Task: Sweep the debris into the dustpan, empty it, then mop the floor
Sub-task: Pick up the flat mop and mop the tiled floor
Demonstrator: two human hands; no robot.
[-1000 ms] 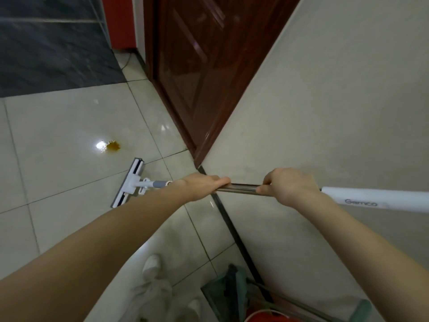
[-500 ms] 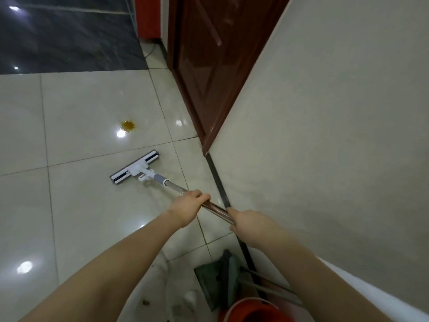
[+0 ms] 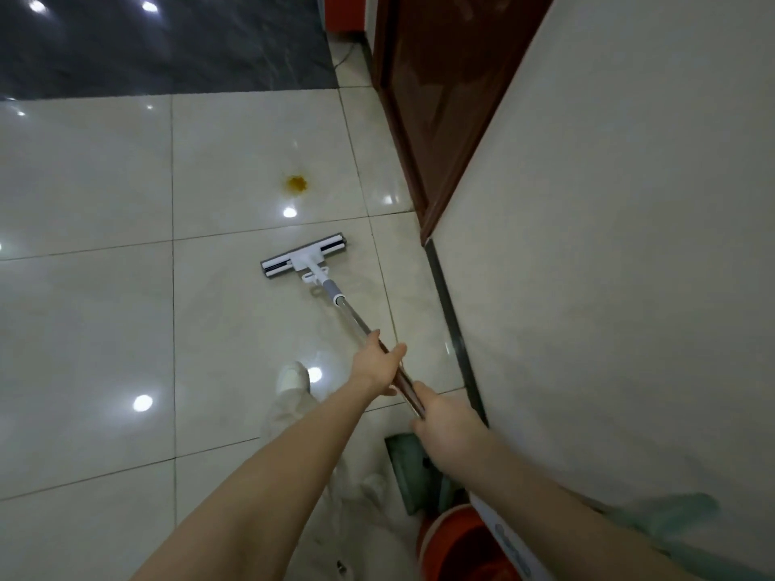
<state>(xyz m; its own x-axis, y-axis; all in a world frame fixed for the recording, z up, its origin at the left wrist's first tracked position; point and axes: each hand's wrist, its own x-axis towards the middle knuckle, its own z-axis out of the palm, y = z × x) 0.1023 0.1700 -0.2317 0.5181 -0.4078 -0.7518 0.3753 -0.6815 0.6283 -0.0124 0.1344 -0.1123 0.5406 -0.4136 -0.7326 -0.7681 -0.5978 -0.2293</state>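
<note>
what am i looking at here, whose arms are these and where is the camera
No machine here: these are a person's two bare arms, seen from a wide-angle camera worn on their head, looking forward and down. The left hand and right hand both grip the metal pole of a flat mop, whose white head rests on the pale tiled floor. Ahead of it is a small yellow-brown stain. Near the person's feet, by the wall, are a green dustpan and an orange bucket.
</note>
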